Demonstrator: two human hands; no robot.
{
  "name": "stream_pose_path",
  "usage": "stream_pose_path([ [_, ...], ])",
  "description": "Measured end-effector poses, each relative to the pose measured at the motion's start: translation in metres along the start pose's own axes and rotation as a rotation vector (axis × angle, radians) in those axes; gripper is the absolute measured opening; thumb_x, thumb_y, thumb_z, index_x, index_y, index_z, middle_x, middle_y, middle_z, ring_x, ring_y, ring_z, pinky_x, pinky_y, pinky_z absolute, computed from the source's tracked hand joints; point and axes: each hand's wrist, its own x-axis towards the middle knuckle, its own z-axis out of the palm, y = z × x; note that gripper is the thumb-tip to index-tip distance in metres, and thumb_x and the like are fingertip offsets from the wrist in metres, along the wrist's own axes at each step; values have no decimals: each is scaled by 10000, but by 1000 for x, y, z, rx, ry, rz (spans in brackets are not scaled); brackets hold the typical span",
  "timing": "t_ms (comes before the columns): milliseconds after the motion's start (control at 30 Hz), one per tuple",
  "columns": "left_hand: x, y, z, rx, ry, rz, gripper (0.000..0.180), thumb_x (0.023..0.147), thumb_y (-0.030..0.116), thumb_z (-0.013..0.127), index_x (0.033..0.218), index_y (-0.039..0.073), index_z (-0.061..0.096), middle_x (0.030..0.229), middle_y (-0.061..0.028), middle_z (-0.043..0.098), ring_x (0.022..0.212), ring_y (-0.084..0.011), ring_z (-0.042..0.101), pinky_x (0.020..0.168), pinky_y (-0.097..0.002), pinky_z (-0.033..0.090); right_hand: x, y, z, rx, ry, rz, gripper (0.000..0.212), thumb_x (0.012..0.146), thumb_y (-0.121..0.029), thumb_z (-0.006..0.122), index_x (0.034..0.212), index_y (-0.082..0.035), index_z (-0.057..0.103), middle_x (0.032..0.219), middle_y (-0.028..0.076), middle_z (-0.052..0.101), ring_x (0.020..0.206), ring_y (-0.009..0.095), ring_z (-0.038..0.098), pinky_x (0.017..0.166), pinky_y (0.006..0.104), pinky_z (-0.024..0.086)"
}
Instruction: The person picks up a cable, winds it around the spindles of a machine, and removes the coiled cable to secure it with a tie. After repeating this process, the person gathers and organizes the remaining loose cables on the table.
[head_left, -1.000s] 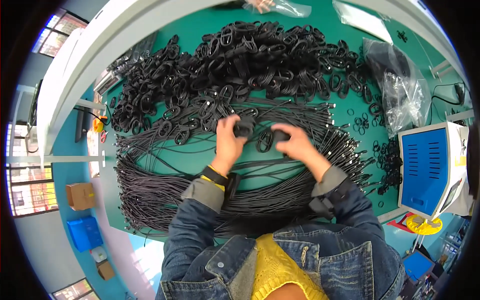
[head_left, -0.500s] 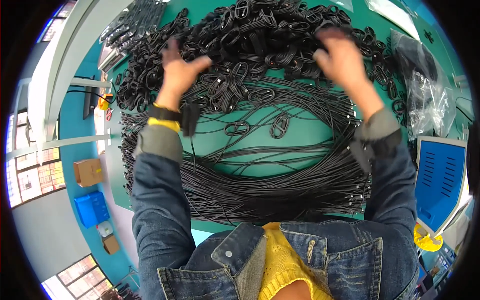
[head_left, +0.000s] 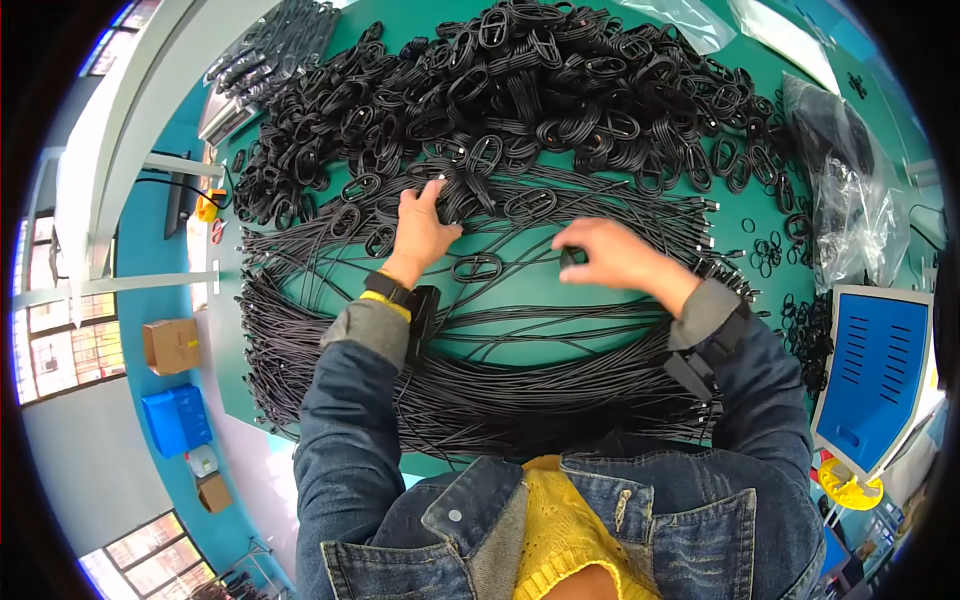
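Fingers apart, my left hand [head_left: 420,240] is at the near edge of the cable pile, beside a clump of coiled black cables [head_left: 466,196]; whether it touches them I cannot tell. My right hand [head_left: 615,257] is closed around a small coiled black cable [head_left: 572,258], mostly hidden by the fingers, over the green table. Between the hands, closer to the left one, lies another coiled cable [head_left: 477,267]. Long loose black cables [head_left: 520,385] form a wide ring around this spot.
A large heap of coiled black cables [head_left: 520,90] spreads across the far side of the green table [head_left: 560,335]. Small black rings [head_left: 768,252] lie at the right, near a clear plastic bag [head_left: 860,190] and a blue-and-white box [head_left: 870,370].
Both hands have come back from the far heap toward the middle of the table. The coiled cable that lay right of centre is now in my right hand.
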Motion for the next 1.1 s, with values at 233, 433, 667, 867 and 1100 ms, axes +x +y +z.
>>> stream_pose_path([
  [233, 60, 2, -100, -797, -321, -444, 620, 642, 115, 711, 1193, 45, 436, 919, -21, 576, 748, -167, 557, 604, -292, 496, 16, 56, -141, 61, 631, 280, 421, 709, -289, 671, 1051, -59, 590, 1000, 124, 613, 935, 222, 582, 777, 328, 471],
  [433, 121, -27, -137, -376, 295, -27, 906, 616, 256, 770, 1335, 1, 279, 1175, -205, 487, 1045, -277, 517, 817, -448, 461, 55, 40, -126, -466, 643, 52, 528, 701, -241, 663, 1185, -102, 504, 1142, 125, 525, 1056, 331, 491, 872, 410, 430],
  [667, 62, 4, -28, 310, -232, 188, 854, 584, 233, 783, 1318, 291, 349, 1352, -249, 258, 1150, -430, 381, 949, -399, 393, 96, -1, 6, -544, 65, -167, 650, 613, -199, 753, 1207, -221, 488, 1224, 88, 419, 1035, 284, 457, 811, 420, 440],
  [867, 58, -40, -20, 315, -85, 261, 710, 597, 186, 768, 1210, 84, 425, 1273, -191, 389, 1055, -393, 456, 888, -427, 419, 116, -12, 13, -470, 7, -118, 606, 630, -203, 740, 1187, -213, 500, 1053, 87, 466, 1020, 278, 452, 797, 422, 438],
  [1100, 87, -29, -68, -202, -343, 103, 491, 694, 125, 693, 1130, 51, 482, 1010, -117, 560, 810, -237, 564, 750, -364, 490, 104, 6, 11, -377, 111, -164, 425, 646, -204, 699, 1045, -147, 565, 964, 105, 490, 917, 285, 509, 738, 394, 456],
])
